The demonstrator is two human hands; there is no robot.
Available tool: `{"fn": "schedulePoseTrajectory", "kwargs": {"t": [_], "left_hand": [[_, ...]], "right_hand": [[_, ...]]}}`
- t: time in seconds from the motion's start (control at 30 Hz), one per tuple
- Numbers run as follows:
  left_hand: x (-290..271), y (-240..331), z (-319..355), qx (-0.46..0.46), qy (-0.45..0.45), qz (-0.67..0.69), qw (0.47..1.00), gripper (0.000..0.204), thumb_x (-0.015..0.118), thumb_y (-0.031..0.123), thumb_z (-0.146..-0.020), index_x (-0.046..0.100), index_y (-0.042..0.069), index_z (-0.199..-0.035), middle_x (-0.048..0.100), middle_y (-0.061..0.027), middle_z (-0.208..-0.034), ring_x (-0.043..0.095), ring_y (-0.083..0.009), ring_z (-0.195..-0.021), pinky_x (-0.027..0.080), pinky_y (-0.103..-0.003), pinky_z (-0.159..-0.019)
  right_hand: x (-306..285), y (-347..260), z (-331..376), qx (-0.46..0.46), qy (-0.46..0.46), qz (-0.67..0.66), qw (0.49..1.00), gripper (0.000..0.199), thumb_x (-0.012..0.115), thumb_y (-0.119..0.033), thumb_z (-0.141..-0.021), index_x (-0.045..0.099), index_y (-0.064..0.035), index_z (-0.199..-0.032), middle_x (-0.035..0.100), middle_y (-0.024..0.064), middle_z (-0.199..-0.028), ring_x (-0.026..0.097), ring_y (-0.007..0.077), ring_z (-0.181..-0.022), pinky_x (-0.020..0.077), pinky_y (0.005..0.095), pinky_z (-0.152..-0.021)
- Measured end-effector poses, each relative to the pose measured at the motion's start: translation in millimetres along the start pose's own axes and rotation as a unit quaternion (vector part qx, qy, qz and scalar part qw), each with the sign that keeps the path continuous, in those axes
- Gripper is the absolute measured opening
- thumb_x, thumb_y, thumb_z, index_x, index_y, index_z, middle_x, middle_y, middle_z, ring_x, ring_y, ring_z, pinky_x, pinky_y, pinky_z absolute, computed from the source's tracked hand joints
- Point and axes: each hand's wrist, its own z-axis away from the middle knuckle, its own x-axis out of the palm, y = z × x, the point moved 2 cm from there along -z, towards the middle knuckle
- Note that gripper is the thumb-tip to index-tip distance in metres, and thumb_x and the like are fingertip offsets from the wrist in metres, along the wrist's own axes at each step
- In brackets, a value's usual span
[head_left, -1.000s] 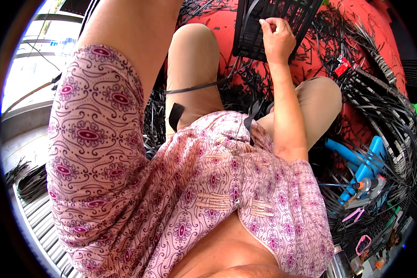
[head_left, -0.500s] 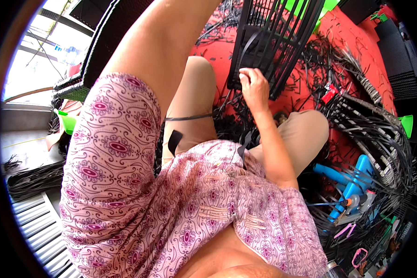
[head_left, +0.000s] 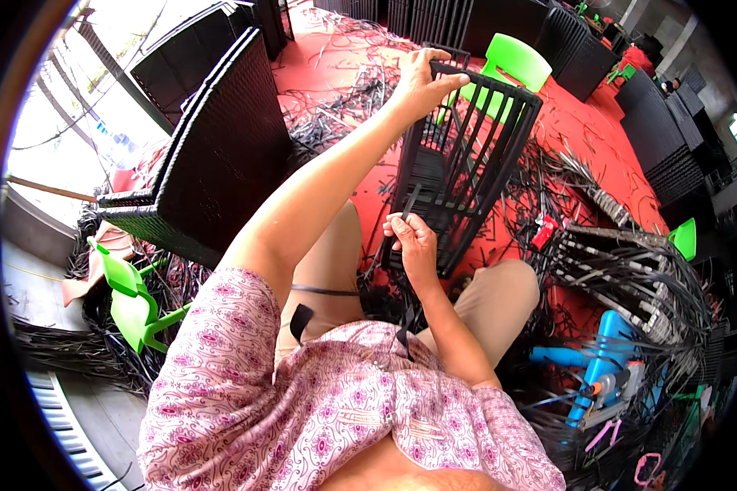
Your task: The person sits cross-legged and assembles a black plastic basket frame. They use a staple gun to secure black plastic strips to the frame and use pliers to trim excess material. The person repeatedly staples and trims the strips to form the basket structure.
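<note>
A black slatted frame (head_left: 467,155), partly woven with flat strips in its lower part, stands in front of my knees. My left hand (head_left: 424,86) is closed over its far top-left corner, thumb lying along the top rail. Lower down, by the near left edge of the frame, my right hand (head_left: 416,245) pinches a flat black plastic strip (head_left: 411,204) that runs up toward the woven part. Another dark strip is tied around my left thigh.
Black woven panels (head_left: 221,147) lean at left. Green plastic chairs stand behind the frame (head_left: 516,61) and at left (head_left: 131,299). Bundled black strips (head_left: 630,270) lie on the red floor (head_left: 565,123) at right, near a blue stool (head_left: 606,360) with tools.
The view has tilted up, bringing the frame's far end and my left hand on it into sight. My right hand remains beside the woven part.
</note>
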Motion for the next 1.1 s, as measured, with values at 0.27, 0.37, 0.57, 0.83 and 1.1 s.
{"fn": "schedulePoseTrajectory", "kwargs": {"t": [0.27,0.37,0.57,0.83,1.1], "left_hand": [[-0.8,17.9,106.2,0.080,-0.051,-0.039,0.995,0.062,0.079,0.039,-0.087,0.054,0.006,-0.134,0.045,-0.0239,-0.143,0.043,-0.0404,-0.133,0.036,-0.048,-0.113],[-3.9,34.2,147.4,0.084,-0.079,-0.055,0.992,0.062,0.079,0.038,-0.086,0.055,0.009,-0.135,0.043,-0.0221,-0.147,0.040,-0.0428,-0.135,0.035,-0.051,-0.114],[-10.6,21.8,201.3,0.097,-0.066,-0.055,0.992,0.066,0.086,0.035,-0.075,0.060,0.010,-0.129,0.049,-0.0207,-0.142,0.043,-0.0411,-0.132,0.037,-0.050,-0.112],[-48.1,-29.0,230.4,0.016,-0.304,0.029,0.952,0.051,0.083,0.024,-0.079,0.067,0.017,-0.126,0.049,-0.0129,-0.149,0.043,-0.0338,-0.140,0.036,-0.046,-0.116],[-69.5,-34.0,260.2,-0.064,-0.234,0.100,0.965,0.031,0.073,0.014,-0.092,0.070,0.010,-0.122,0.063,-0.0065,-0.133,0.066,-0.0185,-0.109,0.053,-0.033,-0.093]], "right_hand": [[4.3,-58.3,82.3,-0.101,0.026,0.065,0.992,0.025,0.055,-0.021,-0.106,0.067,0.0008,-0.106,0.072,0.0084,-0.088,0.068,0.0126,-0.079,0.0521,0.0246,-0.064],[10.9,-77.6,92.7,-0.169,0.055,0.080,0.981,0.025,0.057,-0.021,-0.106,0.068,0.0015,-0.105,0.073,0.0072,-0.083,0.065,0.0096,-0.069,0.0521,0.0247,-0.060],[15.2,-66.5,97.7,-0.174,0.064,0.087,0.979,0.020,0.060,-0.012,-0.104,0.068,0.0030,-0.113,0.068,0.0100,-0.097,0.067,0.0138,-0.076,0.0558,0.0266,-0.068],[2.8,-88.5,76.9,-0.309,0.029,0.417,0.855,0.010,0.076,-0.015,-0.090,0.076,-0.0064,-0.094,0.070,0.0100,-0.090,0.070,0.0271,-0.080,0.0558,0.0363,-0.071],[-14.9,-93.3,49.1,-0.193,0.115,0.272,0.936,0.014,0.070,-0.016,-0.096,0.077,-0.0034,-0.098,0.072,0.0051,-0.081,0.066,0.0109,-0.069,0.0515,0.0248,-0.061]]}}
